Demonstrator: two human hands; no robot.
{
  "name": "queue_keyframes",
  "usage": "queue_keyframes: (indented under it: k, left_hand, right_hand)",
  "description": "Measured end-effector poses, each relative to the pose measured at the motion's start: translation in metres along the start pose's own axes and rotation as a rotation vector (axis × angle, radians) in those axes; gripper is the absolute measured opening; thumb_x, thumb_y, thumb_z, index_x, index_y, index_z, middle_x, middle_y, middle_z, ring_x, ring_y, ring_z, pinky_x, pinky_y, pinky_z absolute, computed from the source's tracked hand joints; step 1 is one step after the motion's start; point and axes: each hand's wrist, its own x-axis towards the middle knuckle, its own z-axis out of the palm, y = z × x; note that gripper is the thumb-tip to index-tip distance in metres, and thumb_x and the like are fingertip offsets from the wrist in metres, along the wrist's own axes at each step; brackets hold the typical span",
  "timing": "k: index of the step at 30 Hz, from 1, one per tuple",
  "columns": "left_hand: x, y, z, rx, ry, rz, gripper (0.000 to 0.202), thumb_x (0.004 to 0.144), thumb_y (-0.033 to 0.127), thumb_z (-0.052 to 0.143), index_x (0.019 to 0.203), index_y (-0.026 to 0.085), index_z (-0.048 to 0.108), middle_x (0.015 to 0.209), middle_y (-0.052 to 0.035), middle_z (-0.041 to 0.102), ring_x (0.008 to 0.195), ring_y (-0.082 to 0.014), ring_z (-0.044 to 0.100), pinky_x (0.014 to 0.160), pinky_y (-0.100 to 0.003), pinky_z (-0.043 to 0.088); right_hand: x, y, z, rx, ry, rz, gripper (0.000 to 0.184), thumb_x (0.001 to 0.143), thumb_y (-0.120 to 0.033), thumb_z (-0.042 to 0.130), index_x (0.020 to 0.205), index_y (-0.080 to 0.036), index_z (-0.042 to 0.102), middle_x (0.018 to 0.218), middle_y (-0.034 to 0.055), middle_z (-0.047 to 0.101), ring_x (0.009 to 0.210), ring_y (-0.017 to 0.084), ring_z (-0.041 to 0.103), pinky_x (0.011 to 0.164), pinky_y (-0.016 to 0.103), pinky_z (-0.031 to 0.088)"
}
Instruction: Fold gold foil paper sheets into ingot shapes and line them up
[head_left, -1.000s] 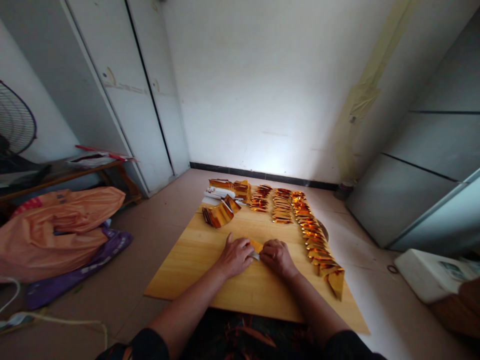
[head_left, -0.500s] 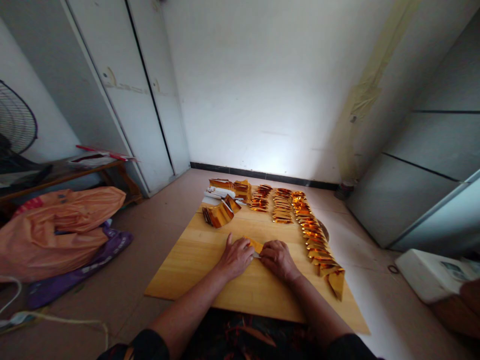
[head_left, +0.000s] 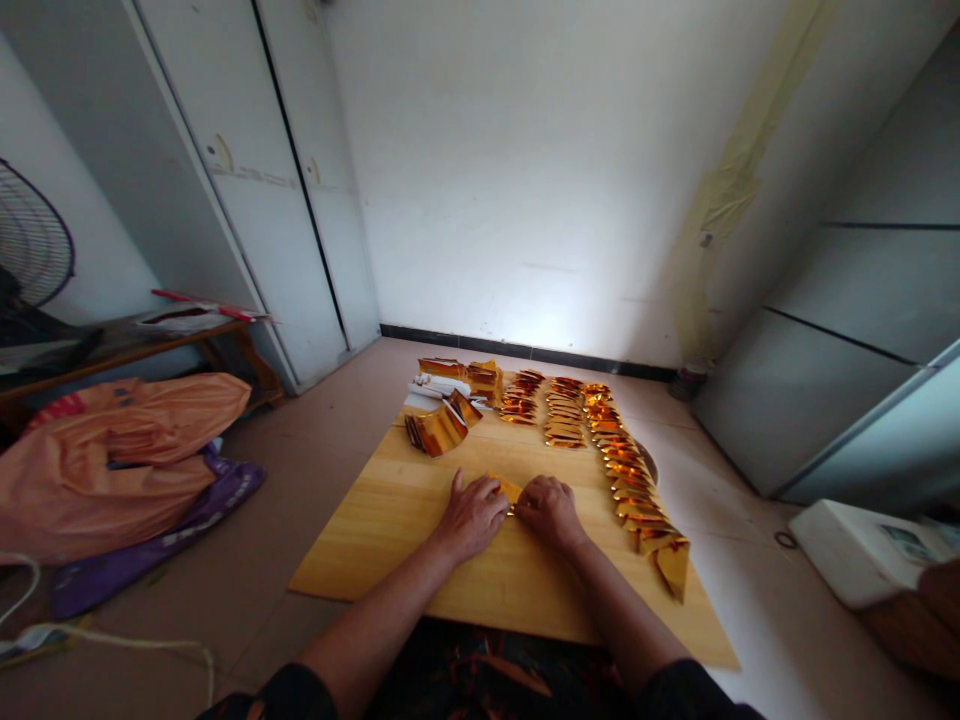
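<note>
A small piece of gold foil paper (head_left: 509,490) lies on the wooden board (head_left: 390,510), pinched between both hands. My left hand (head_left: 470,517) has its fingers curled down on the paper's left side. My right hand (head_left: 550,512) is closed on its right side, the two hands almost touching. Most of the paper is hidden under the fingers. A long row of folded gold pieces (head_left: 630,470) runs along the board's right side, and shorter rows (head_left: 564,410) lie at the far end.
A stack of unfolded gold sheets (head_left: 439,428) and a white packet (head_left: 435,385) sit at the board's far left. Orange and purple plastic bags (head_left: 120,450) lie on the floor at left, near a fan (head_left: 30,245). A white box (head_left: 862,550) rests at right.
My hands have drawn slightly closer together over the gold paper; the white strip seen between them earlier is now covered. Nothing else has moved.
</note>
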Motion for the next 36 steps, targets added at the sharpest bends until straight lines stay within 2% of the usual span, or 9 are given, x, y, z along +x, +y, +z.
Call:
queue_keyframes:
  k: [6,14,20,24,31,34,36]
  left_hand:
    - [-0.001,-0.001,0.002,-0.008,0.018,0.009,0.015,0.086,0.019,0.052,0.092,0.026,0.063,0.115,-0.0024,0.060,0.111,-0.0198,0.050,0.109,-0.059,0.011]
    - [-0.003,-0.003,-0.003,0.008,-0.041,0.038,0.022,0.089,0.019,0.048,0.101,0.030,0.062,0.118,-0.0032,0.058,0.117,-0.0213,0.047,0.107,-0.063,0.014]
    - [-0.004,-0.006,0.000,0.000,-0.056,0.041,0.022,0.088,0.019,0.050,0.100,0.032,0.064,0.122,-0.0029,0.055,0.120,-0.0230,0.045,0.106,-0.067,0.012]
    - [-0.004,-0.005,-0.003,-0.004,-0.074,0.036,0.021,0.089,0.020,0.050,0.098,0.032,0.064,0.120,-0.0027,0.057,0.121,-0.0228,0.045,0.106,-0.067,0.012]
    - [-0.004,-0.008,-0.005,-0.012,-0.092,0.059,0.020,0.089,0.021,0.050,0.098,0.032,0.065,0.124,-0.0034,0.055,0.122,-0.0237,0.044,0.106,-0.068,0.011]
    - [-0.005,-0.010,-0.003,-0.018,-0.093,0.064,0.020,0.089,0.022,0.051,0.098,0.032,0.065,0.123,-0.0033,0.056,0.122,-0.0240,0.045,0.106,-0.068,0.010]
    - [-0.005,-0.010,-0.002,-0.018,-0.096,0.062,0.020,0.089,0.022,0.050,0.098,0.032,0.065,0.125,-0.0040,0.055,0.124,-0.0249,0.044,0.106,-0.069,0.010]
  right_hand:
    - [0.002,0.000,0.001,-0.027,-0.012,0.025,0.008,0.079,-0.026,0.063,0.076,-0.025,0.070,0.086,0.0004,0.065,0.086,0.015,0.055,0.077,0.026,0.032]
    - [0.007,0.000,0.001,-0.054,-0.041,0.058,0.008,0.078,-0.027,0.063,0.074,-0.024,0.070,0.085,0.0007,0.065,0.085,0.016,0.055,0.076,0.027,0.031]
    - [0.008,-0.002,-0.001,-0.032,-0.058,0.084,0.006,0.075,-0.029,0.066,0.073,-0.024,0.070,0.086,0.0005,0.066,0.087,0.017,0.056,0.078,0.028,0.032]
    - [0.008,-0.001,-0.002,0.020,-0.050,0.101,0.007,0.072,-0.024,0.065,0.076,-0.026,0.071,0.088,-0.0003,0.067,0.088,0.017,0.058,0.081,0.028,0.035]
    - [0.010,0.008,0.002,0.086,-0.055,0.103,0.025,0.068,-0.007,0.056,0.078,-0.024,0.071,0.088,-0.0017,0.069,0.088,0.014,0.060,0.082,0.025,0.038]
    - [0.011,0.009,0.002,0.112,-0.061,0.111,0.028,0.069,-0.006,0.052,0.078,-0.025,0.071,0.089,-0.0019,0.069,0.089,0.014,0.060,0.084,0.025,0.038]
    - [0.012,0.007,0.002,0.114,-0.067,0.122,0.023,0.070,-0.011,0.055,0.079,-0.025,0.071,0.090,-0.0015,0.069,0.089,0.015,0.060,0.083,0.025,0.038]
